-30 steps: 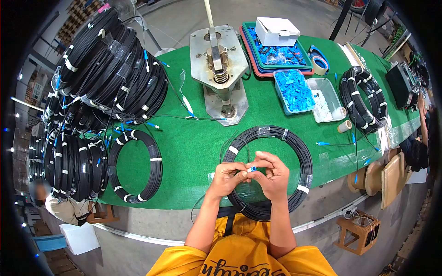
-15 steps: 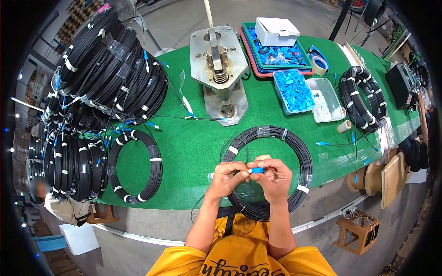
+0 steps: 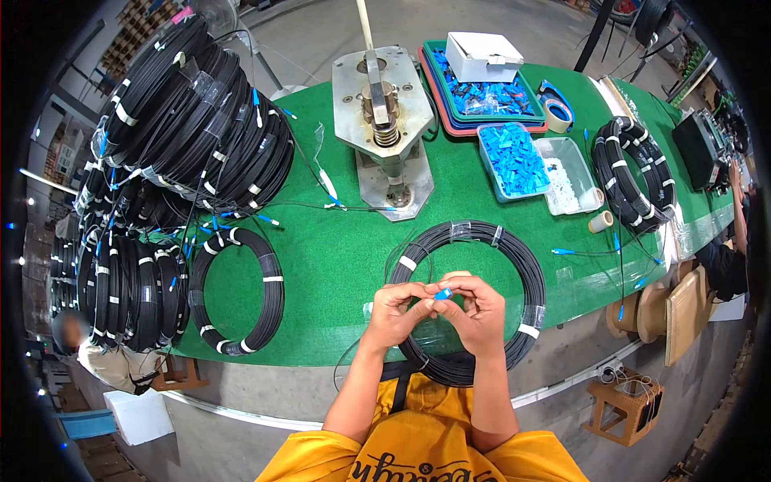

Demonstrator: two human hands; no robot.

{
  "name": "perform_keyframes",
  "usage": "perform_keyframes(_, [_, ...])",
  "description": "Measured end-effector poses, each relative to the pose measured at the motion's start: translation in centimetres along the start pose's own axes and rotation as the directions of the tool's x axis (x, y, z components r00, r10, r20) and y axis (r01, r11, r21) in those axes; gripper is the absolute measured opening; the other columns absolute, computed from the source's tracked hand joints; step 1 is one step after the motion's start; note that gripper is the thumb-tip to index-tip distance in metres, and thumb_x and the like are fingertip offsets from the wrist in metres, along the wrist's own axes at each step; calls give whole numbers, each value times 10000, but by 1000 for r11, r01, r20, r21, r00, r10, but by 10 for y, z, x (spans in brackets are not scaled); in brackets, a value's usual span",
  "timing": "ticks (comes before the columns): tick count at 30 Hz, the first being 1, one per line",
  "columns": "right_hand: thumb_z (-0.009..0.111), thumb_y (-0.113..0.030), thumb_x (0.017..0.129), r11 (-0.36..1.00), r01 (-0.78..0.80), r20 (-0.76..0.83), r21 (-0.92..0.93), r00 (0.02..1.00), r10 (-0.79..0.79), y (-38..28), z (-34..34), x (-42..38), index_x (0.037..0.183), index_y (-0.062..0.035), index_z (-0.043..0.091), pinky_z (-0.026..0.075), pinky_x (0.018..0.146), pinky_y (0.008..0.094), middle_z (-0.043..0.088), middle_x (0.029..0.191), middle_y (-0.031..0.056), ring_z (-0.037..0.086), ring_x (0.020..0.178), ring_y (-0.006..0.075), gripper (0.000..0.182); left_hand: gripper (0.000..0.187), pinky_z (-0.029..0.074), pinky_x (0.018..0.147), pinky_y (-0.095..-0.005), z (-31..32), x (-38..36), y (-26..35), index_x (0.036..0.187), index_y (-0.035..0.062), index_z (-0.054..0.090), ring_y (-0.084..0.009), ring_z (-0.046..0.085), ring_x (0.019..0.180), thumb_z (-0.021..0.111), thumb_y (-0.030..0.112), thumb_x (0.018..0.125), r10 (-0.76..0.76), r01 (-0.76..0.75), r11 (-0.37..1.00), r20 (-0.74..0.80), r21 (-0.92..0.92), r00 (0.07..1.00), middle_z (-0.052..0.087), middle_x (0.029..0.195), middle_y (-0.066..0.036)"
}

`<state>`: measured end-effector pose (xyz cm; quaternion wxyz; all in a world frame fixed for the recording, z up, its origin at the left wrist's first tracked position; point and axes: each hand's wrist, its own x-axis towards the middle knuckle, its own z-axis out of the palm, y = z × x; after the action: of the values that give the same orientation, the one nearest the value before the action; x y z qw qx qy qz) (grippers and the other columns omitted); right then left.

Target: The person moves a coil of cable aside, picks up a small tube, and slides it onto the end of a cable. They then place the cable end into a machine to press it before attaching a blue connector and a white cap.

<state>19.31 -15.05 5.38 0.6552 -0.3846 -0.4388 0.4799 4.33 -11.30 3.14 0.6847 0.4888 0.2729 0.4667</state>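
Between our two hands, a small blue connector (image 3: 442, 295) sits at the fingertips, raised above the near part of the green table (image 3: 329, 265). Our left hand (image 3: 398, 313) pinches it from the left with thumb and forefinger, and our right hand (image 3: 479, 315) grips it from the right, its fingers curled in; how much of the connector each covers we cannot tell. Below and around both hands lies a taped coil of black cable (image 3: 532, 281), its near side hanging over the table's edge. Well to the left of our hands lies another black coil (image 3: 275, 301), with a tall stack of coils (image 3: 201, 104) farther off behind it. Straight beyond our left hand stands a metal press (image 3: 351, 112) with an upright lever. Beyond our right hand are a clear tub (image 3: 526, 194) filled with blue pieces (image 3: 514, 157) and, touching it, a second tub (image 3: 572, 147) holding white pieces (image 3: 560, 183). Farther right of that hand, a smaller coil (image 3: 618, 173) rests near loose blue-tipped leads (image 3: 590, 252).
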Motion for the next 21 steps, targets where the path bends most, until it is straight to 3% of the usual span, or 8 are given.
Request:
perform_keyframes(3, [752,3,833,999,-13,-33,45,999,15,-2,5,1,1054,22,647,519,751,255,661,1052,105,617,874,133,245,56,517,663,-250,0,0,0,933,-40,669,-110,625,736,662,14,919,25,-26,999,46,25,999,699,921,-92])
perform_keyframes(5, [748,-19,840,993,46,-52,-106,997,-51,0,2,2,1089,19,651,481,758,241,663,1043,100,589,862,117,269,89,496,612,-224,6,1,5,892,-24,634,-97,608,709,705,31,896,8,-7,999,-26,34,1000,673,860,-88])
perform_keyframes(8, [704,33,854,990,3,-83,-144,996,-15,-7,0,3,1122,51,622,491,831,269,637,1054,105,602,966,137,281,73,480,597,-219,7,0,1,879,-17,615,-84,591,690,683,0,900,39,-35,995,-39,97,998,654,827,-70])
perform_keyframes(11, [675,43,868,970,8,-77,-244,997,-27,-8,-2,0,1123,58,623,481,813,255,636,1023,89,588,920,114,260,68,457,577,-215,13,2,2,862,-12,605,-82,576,667,657,-26,903,122,-116,981,-33,153,992,636,801,-58])
perform_keyframes(15, [654,33,891,979,-19,-109,-205,994,-3,-11,0,1,1109,65,624,488,792,241,643,1005,80,597,895,103,222,57,444,585,-212,16,0,4,888,-10,597,-85,573,680,645,-38,903,72,-66,989,-37,131,997,625,801,-61])
perform_keyframes(17, [633,21,913,997,-74,-153,-30,986,68,-12,2,0,1097,77,621,493,760,222,643,996,77,606,864,97,193,54,444,605,-215,21,-2,8,913,-6,584,-91,567,703,628,-36,911,-59,57,998,-79,-26,995,621,811,-65])
perform_keyframes(21, [659,26,888,997,-73,-184,-15,981,69,-16,9,-1,1069,73,646,456,734,213,643,956,66,558,822,82,188,45,444,614,-223,21,-11,10,941,-3,579,-93,562,718,606,-32,922,-45,44,999,-41,-15,998,619,824,-64])
